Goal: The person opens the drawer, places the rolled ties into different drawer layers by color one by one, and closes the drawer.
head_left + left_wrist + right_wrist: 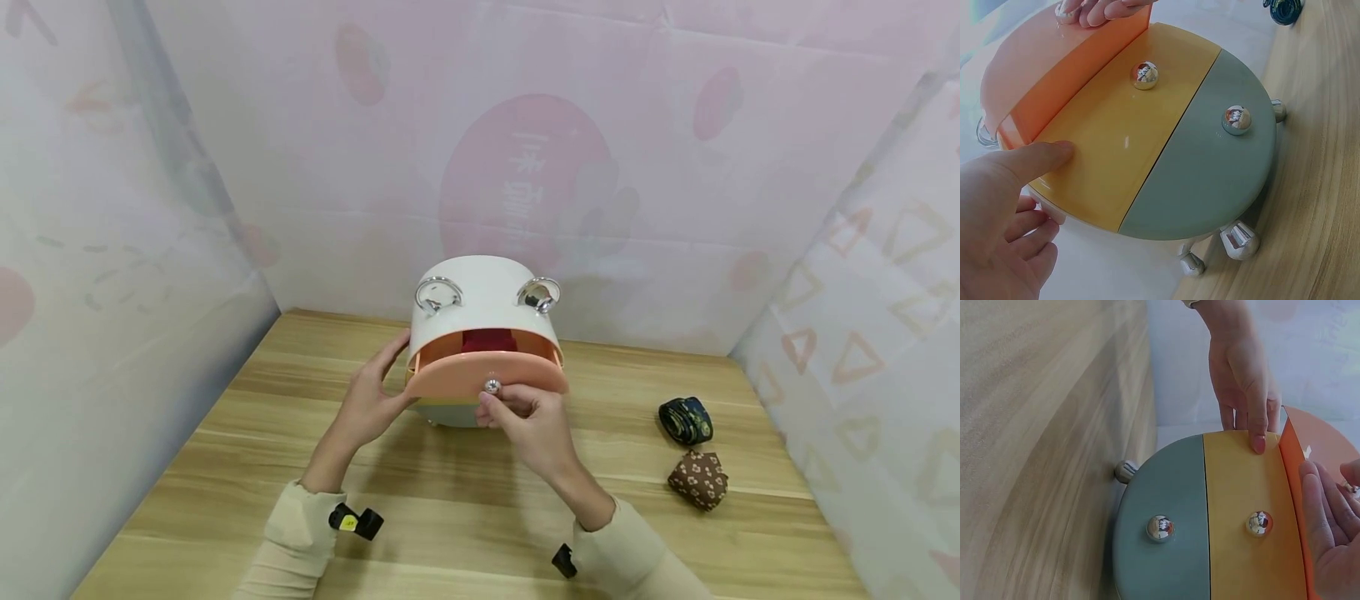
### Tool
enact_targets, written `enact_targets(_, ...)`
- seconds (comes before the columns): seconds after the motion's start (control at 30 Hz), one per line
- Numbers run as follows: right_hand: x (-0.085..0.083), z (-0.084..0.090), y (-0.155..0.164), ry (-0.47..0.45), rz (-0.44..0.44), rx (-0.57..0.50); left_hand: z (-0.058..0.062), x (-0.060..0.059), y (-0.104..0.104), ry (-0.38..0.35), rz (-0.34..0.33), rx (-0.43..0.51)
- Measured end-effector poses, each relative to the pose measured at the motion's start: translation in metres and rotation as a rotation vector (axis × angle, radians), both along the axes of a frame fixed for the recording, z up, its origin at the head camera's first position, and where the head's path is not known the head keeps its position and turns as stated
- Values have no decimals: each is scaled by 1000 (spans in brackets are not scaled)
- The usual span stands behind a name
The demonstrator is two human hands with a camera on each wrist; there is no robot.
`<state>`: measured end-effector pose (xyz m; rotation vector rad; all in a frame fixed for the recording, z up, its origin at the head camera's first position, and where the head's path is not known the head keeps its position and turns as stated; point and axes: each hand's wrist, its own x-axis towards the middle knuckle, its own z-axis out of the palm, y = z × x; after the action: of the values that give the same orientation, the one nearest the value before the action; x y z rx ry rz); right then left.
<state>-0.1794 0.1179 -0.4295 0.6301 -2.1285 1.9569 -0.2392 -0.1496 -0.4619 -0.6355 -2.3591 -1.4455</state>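
A small round-fronted drawer cabinet (480, 287) with a white shell and two shiny ear-shaped loops stands on the table. Its top orange drawer (450, 375) is pulled partway out, and a dark red item (489, 340) shows inside. My right hand (536, 425) pinches that drawer's silver knob (492, 387). On the cabinet's left side, my left hand (367, 402) grips the body, its thumb on the yellow drawer front (1104, 125) and its fingers along the side. Below the yellow drawer is a grey-green drawer (1197, 169); both are closed.
To the right on the wooden table (600, 517) lie a rolled dark blue patterned necktie (686, 420) and a rolled brown flowered one (699, 481). Printed fabric walls (360, 167) border the table at the back and both sides. Silver feet (1241, 242) support the cabinet.
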Motion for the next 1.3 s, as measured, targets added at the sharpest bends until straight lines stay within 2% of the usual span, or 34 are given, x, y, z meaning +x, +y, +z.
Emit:
enact_targets(0.2,-9,0,-2,2,-28,1,1,0,0,1,3,-14)
enact_targets(0.5,-20,-1,-3,21,-68,22,3,2,2,-37,9,-12)
enact_targets(1.3,-35,-1,-5,-9,-59,-8,2,2,2,-42,19,-13)
